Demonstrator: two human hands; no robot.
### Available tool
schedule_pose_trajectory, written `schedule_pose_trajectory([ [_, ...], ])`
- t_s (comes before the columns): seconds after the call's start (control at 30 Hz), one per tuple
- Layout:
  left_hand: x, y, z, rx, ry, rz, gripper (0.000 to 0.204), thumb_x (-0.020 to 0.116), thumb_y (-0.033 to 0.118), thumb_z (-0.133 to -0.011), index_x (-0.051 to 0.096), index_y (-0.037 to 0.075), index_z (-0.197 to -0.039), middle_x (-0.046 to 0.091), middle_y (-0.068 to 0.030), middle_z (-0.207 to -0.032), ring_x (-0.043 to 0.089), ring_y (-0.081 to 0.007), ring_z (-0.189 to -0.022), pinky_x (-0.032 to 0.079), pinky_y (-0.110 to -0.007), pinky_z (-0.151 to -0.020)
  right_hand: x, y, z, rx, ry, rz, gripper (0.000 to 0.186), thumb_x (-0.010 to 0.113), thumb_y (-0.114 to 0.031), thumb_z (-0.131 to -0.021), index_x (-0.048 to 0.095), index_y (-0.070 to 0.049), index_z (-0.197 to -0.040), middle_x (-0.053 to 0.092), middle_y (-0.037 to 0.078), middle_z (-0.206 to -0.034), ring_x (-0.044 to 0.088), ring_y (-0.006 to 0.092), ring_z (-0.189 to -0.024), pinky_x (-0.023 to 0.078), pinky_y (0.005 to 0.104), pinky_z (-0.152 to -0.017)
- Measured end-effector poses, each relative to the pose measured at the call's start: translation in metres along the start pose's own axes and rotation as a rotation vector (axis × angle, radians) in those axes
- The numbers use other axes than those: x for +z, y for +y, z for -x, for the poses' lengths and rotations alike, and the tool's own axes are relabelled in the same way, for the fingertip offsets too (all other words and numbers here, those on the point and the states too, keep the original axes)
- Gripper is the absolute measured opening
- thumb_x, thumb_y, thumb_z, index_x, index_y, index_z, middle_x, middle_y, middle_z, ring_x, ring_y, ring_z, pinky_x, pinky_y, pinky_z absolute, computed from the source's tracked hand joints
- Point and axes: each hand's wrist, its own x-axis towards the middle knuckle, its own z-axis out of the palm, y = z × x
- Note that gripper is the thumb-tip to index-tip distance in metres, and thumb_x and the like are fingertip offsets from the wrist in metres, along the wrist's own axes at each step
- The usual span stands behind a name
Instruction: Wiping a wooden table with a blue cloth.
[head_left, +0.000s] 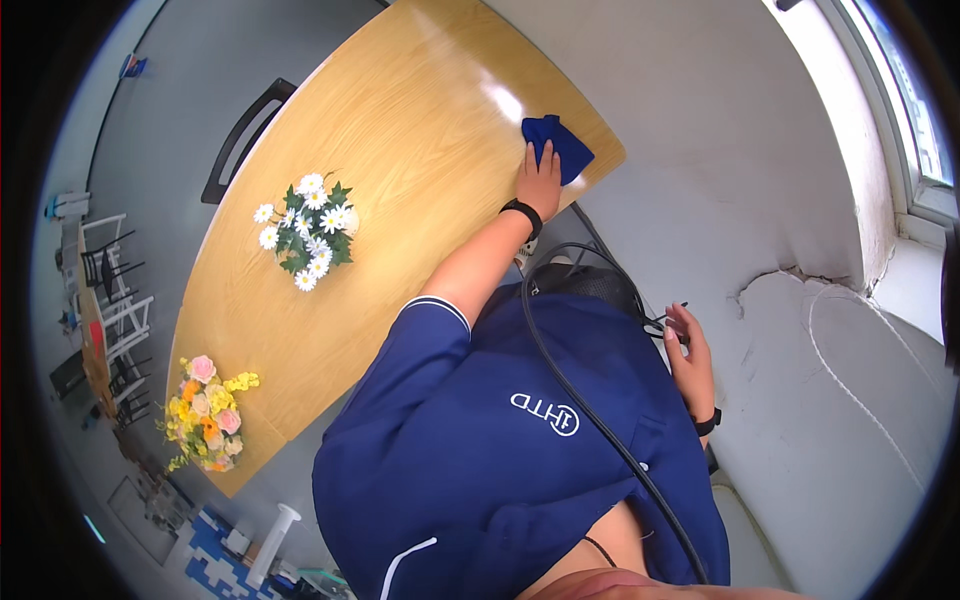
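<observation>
One cable (641, 470) risked snagging if we leaned; left hand (540, 178) lay flat on cloth (562, 143), right hand (691, 362) half-curled, hold unclear.

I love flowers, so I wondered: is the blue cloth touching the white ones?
No, the left hand rests on the blue cloth, and tabletop separates that cloth from the white flowers.

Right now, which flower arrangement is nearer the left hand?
The white-flowered arrangement; the pink, yellow and orange arrangement sits farther from the left hand, near one end of the table.
</observation>
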Motion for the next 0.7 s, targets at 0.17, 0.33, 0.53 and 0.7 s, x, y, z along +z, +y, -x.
schedule_pose_trajectory([
  [0.17, -0.012, -0.012, 0.055, -0.044, 0.065, -0.02, 0.044, 0.037, 0.008, -0.067, 0.029, -0.003, -0.109, 0.019, -0.0169, -0.119, 0.02, -0.0373, -0.107, 0.022, -0.038, -0.087, -0.014, -0.007, -0.009, -0.126, -0.109, 0.087, 0.033, 0.045, -0.011, -0.073, 0.038, -0.003, -0.104, 0.045, 0.01, -0.1, 0.043, 0.0179, -0.09, 0.034, 0.0263, -0.076],
  [0.33, -0.017, -0.003, 0.106, -0.212, 0.052, -0.024, 0.044, 0.037, 0.002, -0.066, 0.03, -0.002, -0.108, 0.02, -0.0149, -0.119, 0.022, -0.0376, -0.106, 0.024, -0.037, -0.086, -0.04, 0.002, -0.003, -0.227, -0.15, 0.117, 0.033, 0.046, -0.011, -0.072, 0.039, -0.003, -0.104, 0.045, 0.011, -0.1, 0.044, 0.0181, -0.09, 0.035, 0.026, -0.075],
  [0.53, 0.005, 0.014, 0.125, -0.372, -0.011, -0.172, 0.04, 0.034, 0.005, -0.071, 0.029, 0.002, -0.11, 0.016, -0.0098, -0.121, 0.019, -0.0359, -0.108, 0.028, -0.036, -0.085, -0.062, 0.025, 0.008, -0.295, -0.225, 0.025, 0.034, 0.046, -0.011, -0.073, 0.038, -0.003, -0.104, 0.045, 0.011, -0.1, 0.044, 0.0174, -0.09, 0.036, 0.0256, -0.073],
  [0.7, 0.002, 0.031, 0.147, -0.509, 0.027, -0.045, 0.043, 0.035, 0.001, -0.068, 0.029, 0.001, -0.11, 0.017, -0.0111, -0.121, 0.019, -0.0366, -0.107, 0.025, -0.036, -0.086, -0.069, 0.038, 0.013, -0.338, -0.335, 0.027, 0.033, 0.047, -0.011, -0.072, 0.039, -0.002, -0.103, 0.046, 0.01, -0.098, 0.045, 0.0167, -0.087, 0.035, 0.0248, -0.073],
])
